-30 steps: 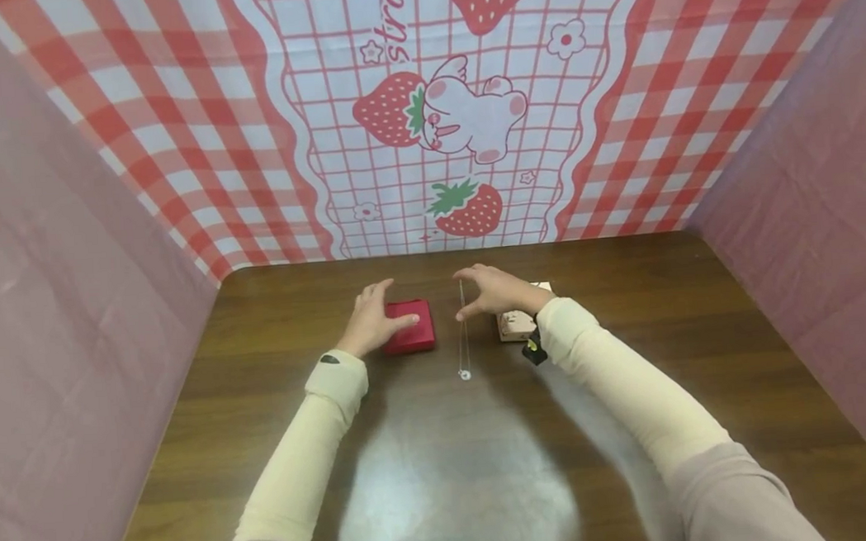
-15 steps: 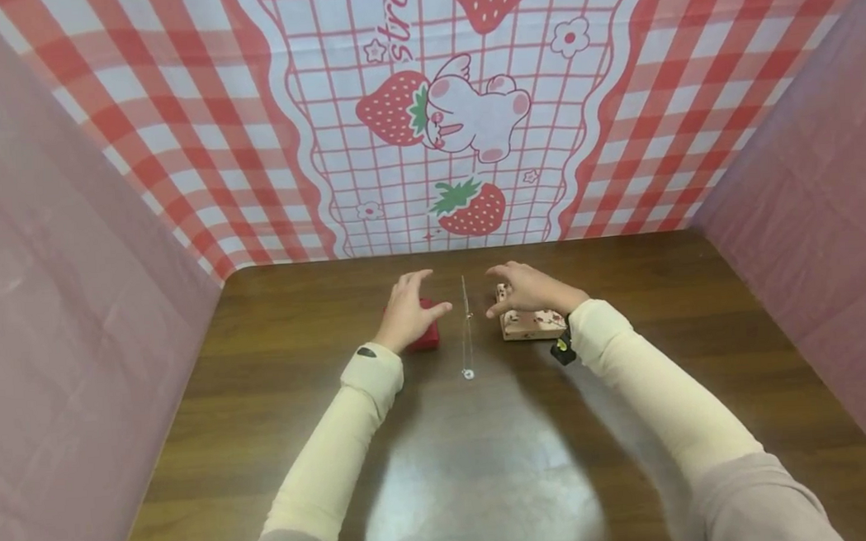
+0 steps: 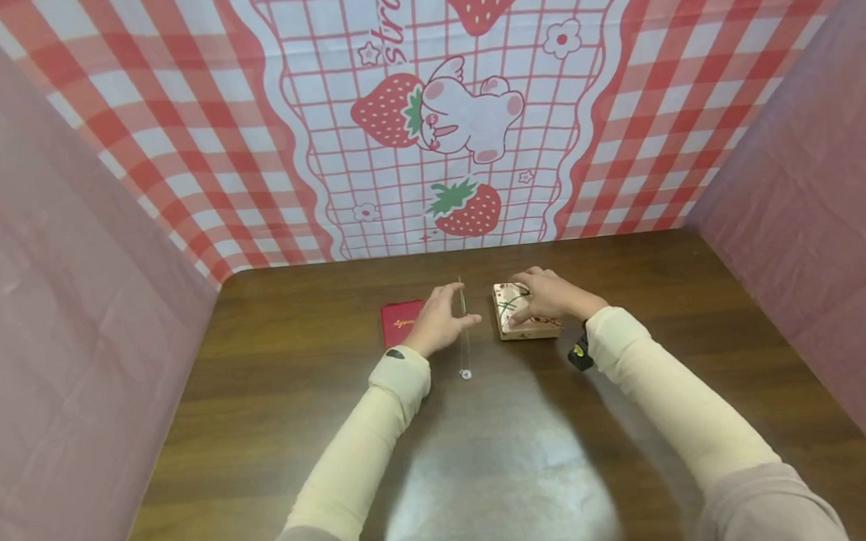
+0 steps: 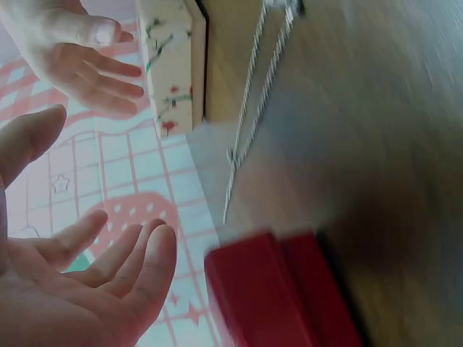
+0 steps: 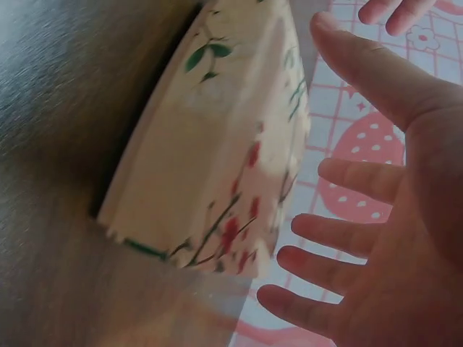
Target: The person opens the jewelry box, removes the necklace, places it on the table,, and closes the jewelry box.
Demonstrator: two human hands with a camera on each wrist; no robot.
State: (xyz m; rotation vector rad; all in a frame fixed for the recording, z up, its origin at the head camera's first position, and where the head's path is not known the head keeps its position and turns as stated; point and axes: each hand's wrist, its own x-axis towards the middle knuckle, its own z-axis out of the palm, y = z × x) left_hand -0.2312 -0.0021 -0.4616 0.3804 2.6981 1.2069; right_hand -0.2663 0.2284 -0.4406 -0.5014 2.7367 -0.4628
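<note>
A thin chain necklace with a small round pendant (image 3: 466, 374) lies lengthwise on the wooden table. My left hand (image 3: 442, 321) is over the upper part of its chain (image 4: 253, 108), thumb and fingers apart, gripping nothing. To its left lies a red box (image 3: 397, 324), partly hidden by that hand. My right hand (image 3: 549, 295) hovers at a cream floral box (image 3: 537, 330) with red and green sprigs. In the right wrist view, its spread fingers (image 5: 347, 246) stand beside the box; whether they touch it I cannot tell.
A pink-and-white strawberry cloth (image 3: 469, 136) hangs behind the table's back edge. Pink fabric walls (image 3: 69, 284) rise on both sides. A small black device (image 3: 581, 354) is at the right wrist.
My left hand has moved right, from over the red box to the necklace's chain. My right hand has moved right, off the chain to the floral box. The necklace and boxes lie where they were.
</note>
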